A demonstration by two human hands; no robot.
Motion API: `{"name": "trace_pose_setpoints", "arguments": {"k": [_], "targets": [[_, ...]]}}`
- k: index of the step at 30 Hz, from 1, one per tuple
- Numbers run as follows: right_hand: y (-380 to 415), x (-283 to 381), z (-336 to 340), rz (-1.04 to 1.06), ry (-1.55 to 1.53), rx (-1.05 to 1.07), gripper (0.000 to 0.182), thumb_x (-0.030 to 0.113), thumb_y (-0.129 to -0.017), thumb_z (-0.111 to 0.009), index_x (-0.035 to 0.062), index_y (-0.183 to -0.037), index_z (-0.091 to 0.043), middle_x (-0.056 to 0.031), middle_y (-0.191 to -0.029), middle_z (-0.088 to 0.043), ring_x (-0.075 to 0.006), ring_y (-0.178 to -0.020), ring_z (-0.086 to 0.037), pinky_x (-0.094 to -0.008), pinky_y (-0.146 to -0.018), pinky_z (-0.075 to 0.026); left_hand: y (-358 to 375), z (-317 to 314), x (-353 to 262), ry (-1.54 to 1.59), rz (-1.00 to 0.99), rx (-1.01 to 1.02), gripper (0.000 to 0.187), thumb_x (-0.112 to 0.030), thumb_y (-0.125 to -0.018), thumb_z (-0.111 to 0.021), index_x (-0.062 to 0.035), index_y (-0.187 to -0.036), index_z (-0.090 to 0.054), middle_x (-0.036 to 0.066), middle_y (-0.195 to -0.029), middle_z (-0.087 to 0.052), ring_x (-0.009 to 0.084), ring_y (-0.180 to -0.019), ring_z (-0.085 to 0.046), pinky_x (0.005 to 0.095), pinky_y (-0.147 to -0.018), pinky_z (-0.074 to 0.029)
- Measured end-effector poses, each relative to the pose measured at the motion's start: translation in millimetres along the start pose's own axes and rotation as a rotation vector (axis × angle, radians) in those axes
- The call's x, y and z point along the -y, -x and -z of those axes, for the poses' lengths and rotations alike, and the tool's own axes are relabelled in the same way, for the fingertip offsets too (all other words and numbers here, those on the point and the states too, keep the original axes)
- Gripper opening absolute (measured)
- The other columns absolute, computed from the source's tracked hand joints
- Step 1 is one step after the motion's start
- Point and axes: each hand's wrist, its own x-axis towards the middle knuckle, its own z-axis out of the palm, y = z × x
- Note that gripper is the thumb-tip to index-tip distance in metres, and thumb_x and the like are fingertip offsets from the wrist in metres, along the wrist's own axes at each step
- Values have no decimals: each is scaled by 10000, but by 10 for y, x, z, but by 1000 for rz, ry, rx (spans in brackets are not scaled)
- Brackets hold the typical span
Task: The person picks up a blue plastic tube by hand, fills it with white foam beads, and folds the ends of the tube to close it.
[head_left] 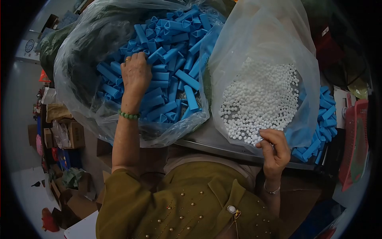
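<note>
My olive shirt (pixel 179 219), dotted with beads and pinned with a brooch (pixel 232 209), fills the space closest to me. My left hand (pixel 136 75), wearing a ring and a green bracelet (pixel 129 115), reaches into a large clear plastic bag (pixel 75 75) of blue triangular tubes (pixel 188 79). Its fingertips dip out of sight among them, so I cannot tell whether they grip one. My right hand (pixel 277 154), with a silver bangle (pixel 272 191) at the wrist, has thumb and forefinger drawn close together at the near edge of the white balls (pixel 260 95); I cannot tell whether one sits between them. The balls lie heaped in a cloudy plastic bag (pixel 266 28) beside the first. More blue tubes (pixel 327 115) are piled to its right, near a pink basket (pixel 355 143).
</note>
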Motion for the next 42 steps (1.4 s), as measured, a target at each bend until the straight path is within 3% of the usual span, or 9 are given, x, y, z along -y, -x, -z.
{"name": "trace_pose_setpoints", "arguments": {"k": [5, 9, 13, 21, 23, 26, 33, 35, 42], "targets": [[-10, -7, 39, -35, -2, 7, 196, -110, -874, -513, -51, -1012, -641, -159, -1050, -596, -148, -786, -605, -241, -635, -543, 111, 215, -146, 216, 40, -199, 243, -72, -831, -656, -26, -1066, -615, 130, -986, -658, 295, -928, -629, 404, -809, -464], [-63, -31, -3, 2, 58, -47, 224, -119, -841, -552, -39, -1022, -655, -141, -1048, -606, -150, -791, -602, -242, -629, -520, 357, 500, -728, 1714, 28, 196, 253, -72, -904, -622, -7, -1147, -597, 94, -1001, -654, 153, -876, -646, 285, -761, -531], [-195, 50, -64, 224, 347, -88, 287, -85, -771, -659, -7, -1047, -668, -128, -1039, -621, -194, -781, -613, -273, -629, -505, 638, 569, -1388, 1058, -525, 224, 366, 54, -772, -645, 9, -1130, -582, 142, -1011, -585, 334, -908, -588, 370, -764, -501], [-103, 54, 110, 201, 705, -48, 403, -20, -705, -721, 33, -1100, -661, -113, -1092, -609, -267, -779, -616, -349, -629, -504, 812, 437, -1840, 1024, -571, 194, 467, 63, -768, -667, -21, -1213, -551, 113, -995, -629, 266, -872, -613, 342, -776, -493], [-32, -63, 56, 352, 828, 94, 421, -5, -684, -718, 36, -1097, -647, -117, -1101, -601, -268, -792, -617, -350, -639, -505, 738, 550, -1880, 1427, -39, 976, 380, -7, -845, -661, -7, -1208, -549, 65, -967, -639, 146, -869, -600, 285, -756, -484], [-35, -269, 71, 393, 821, 46, 292, 55, -751, -644, 6, -1039, -628, -104, -1046, -586, -245, -740, -580, -344, -594, -493, 771, 278, -1942, 1657, -61, 1130, 342, -81, -901, -646, 8, -1214, -540, 47, -971, -635, 78, -890, -566, 246, -751, -473], [-105, -404, 246, 95, 853, 144, 141, 55, -737, -656, 26, -857, -588, -128, -903, -581, -279, -782, -612, -377, -589, -504, 801, 87, -2073, 1442, -63, 887, 449, -115, -863, -692, 5, -1257, -512, 102, -1041, -625, 188, -948, -602, 296, -811, -495], [-168, -468, 311, -175, 1120, 11, 128, 52, -721, -662, 37, -831, -598, -129, -857, -575, -302, -799, -626, -400, -618, -520, 863, 68, -2103, 818, -479, 319, 614, -144, -758, -768, 4, -1285, -490, 178, -1156, -558, 314, -1047, -579, 384, -856, -498], [-358, -640, 135, -166, 1080, 87, 179, 119, -733, -726, 39, -856, -623, -139, -834, -578, -341, -801, -627, -436, -665, -509, 852, -62, -2417, 823, -338, 451, 732, -128, -681, -795, -23, -1322, -457, 213, -1192, -513, 391, -1067, -538, 445, -884, -476]]}}
